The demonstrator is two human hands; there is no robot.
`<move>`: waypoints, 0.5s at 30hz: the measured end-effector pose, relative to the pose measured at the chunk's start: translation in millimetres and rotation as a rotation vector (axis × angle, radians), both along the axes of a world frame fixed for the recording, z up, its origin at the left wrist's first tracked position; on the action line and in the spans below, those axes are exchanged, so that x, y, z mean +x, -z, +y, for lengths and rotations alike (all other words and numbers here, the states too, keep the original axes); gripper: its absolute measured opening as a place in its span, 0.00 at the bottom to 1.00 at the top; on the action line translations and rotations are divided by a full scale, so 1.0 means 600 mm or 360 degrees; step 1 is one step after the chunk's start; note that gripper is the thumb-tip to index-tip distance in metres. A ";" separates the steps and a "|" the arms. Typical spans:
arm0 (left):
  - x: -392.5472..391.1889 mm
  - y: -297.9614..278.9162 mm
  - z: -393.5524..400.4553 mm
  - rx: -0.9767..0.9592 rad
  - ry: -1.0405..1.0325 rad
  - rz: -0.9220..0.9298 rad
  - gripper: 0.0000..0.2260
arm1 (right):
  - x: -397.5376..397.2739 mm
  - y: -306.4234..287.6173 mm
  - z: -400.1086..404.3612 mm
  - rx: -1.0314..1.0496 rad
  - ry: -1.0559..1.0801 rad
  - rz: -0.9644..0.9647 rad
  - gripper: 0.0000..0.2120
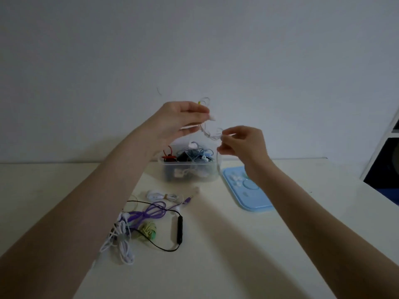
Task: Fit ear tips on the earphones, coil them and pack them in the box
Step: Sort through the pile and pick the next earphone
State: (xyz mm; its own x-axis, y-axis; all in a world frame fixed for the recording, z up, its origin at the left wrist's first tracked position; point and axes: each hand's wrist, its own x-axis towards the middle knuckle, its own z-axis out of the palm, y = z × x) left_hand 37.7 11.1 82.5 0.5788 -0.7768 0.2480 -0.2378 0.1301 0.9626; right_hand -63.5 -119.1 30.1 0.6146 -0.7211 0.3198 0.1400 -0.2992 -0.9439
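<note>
Both hands are raised above a clear plastic box that holds several tangled earphones. My left hand pinches loops of a thin white earphone cable with a yellow-green tip at the top. My right hand pinches the other end of the same cable, a strand hanging down toward the box. On the table in front lie loose earphones: a purple pair, a white pair, a black neckband pair, a coiled white pair and a yellow-green bundle.
A light blue lid lies right of the box with small white ear tips on it. The cream table ends at a white wall behind. A white shelf unit stands at the far right.
</note>
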 end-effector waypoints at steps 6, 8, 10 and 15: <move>0.049 -0.038 -0.012 0.0019 -0.0312 -0.0410 0.04 | 0.058 -0.085 -0.013 0.0313 -0.0161 -0.0306 0.02; 0.069 -0.013 -0.025 0.0135 -0.0415 -0.0546 0.05 | 0.087 -0.070 -0.021 0.0447 -0.0145 -0.0219 0.02; 0.090 0.029 -0.038 0.0409 -0.0438 -0.0642 0.09 | 0.111 -0.031 -0.029 0.0442 -0.0089 0.0049 0.01; 0.120 0.096 -0.050 0.0956 -0.0489 -0.1031 0.17 | 0.114 0.015 -0.051 -0.0538 0.0103 0.0830 0.08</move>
